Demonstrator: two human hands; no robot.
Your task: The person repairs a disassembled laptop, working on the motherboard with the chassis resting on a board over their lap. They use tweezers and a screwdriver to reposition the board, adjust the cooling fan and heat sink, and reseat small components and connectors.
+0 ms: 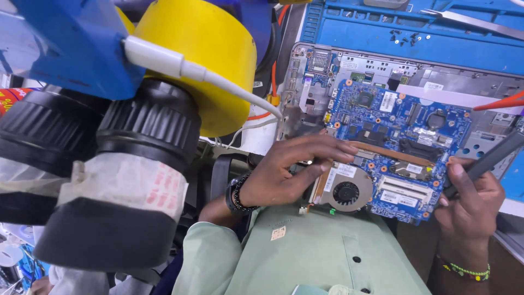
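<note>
A blue laptop motherboard lies in a grey laptop chassis, with a round black fan and a copper heat pipe at its near left corner. My left hand, wearing a black bead bracelet, rests with its fingers stretched flat over the board's left edge just above the fan. At the board's right edge, my right hand grips a dark grey tool handle that slants up to the right. Its tip is out of sight.
A microscope's black eyepieces and yellow housing fill the left, with a white cable running towards the chassis. A blue work mat behind holds small screws and metal tweezers. An orange rod enters from the right.
</note>
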